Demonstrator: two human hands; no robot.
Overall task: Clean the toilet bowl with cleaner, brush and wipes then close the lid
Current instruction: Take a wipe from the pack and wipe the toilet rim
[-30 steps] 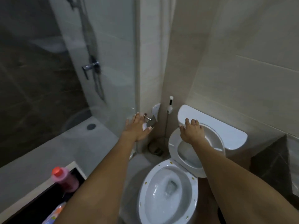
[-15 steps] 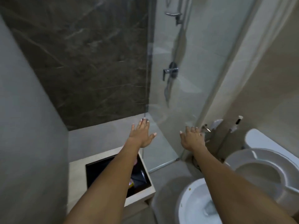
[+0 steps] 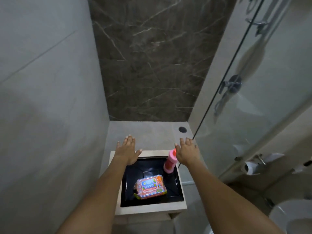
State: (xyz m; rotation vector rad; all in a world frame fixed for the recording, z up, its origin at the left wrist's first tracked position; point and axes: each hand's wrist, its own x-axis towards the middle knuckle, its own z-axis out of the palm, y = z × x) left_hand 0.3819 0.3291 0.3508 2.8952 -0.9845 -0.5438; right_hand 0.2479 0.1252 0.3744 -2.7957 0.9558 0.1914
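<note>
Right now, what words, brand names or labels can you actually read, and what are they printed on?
"viva": on the orange wet wipes pack lying in the black basin.
Smaller print under "viva" on the pack: too blurred to read.
Pink cleaner bottle: no readable label.

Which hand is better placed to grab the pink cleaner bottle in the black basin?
Right. The right hand hovers open just beside the pink bottle standing at the basin's right edge. The left hand is open over the far left corner, farther away.
</note>
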